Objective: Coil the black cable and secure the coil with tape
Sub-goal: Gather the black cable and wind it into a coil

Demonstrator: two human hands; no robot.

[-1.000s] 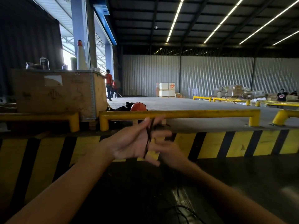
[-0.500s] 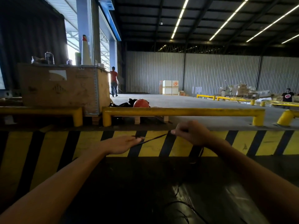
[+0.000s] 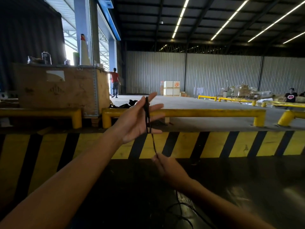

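A thin black cable (image 3: 147,116) is wound in a few loops around my left hand (image 3: 138,119), which is raised with palm up and fingers spread. From the loops one strand runs down to my right hand (image 3: 166,169), which pinches it below and slightly to the right. The loose rest of the cable (image 3: 181,210) lies in slack curls on the dark floor near the bottom of the view. No tape is in view.
A yellow-and-black striped kerb (image 3: 214,144) runs across in front of me, with yellow rails (image 3: 198,111) behind it. A large wooden crate (image 3: 61,88) stands at left. A person in red (image 3: 114,82) walks by the doorway; another person (image 3: 290,97) is at far right.
My left hand has lifted and turned upright with the loops on it. My right hand has dropped from level with the left to below it, drawing the strand downward.
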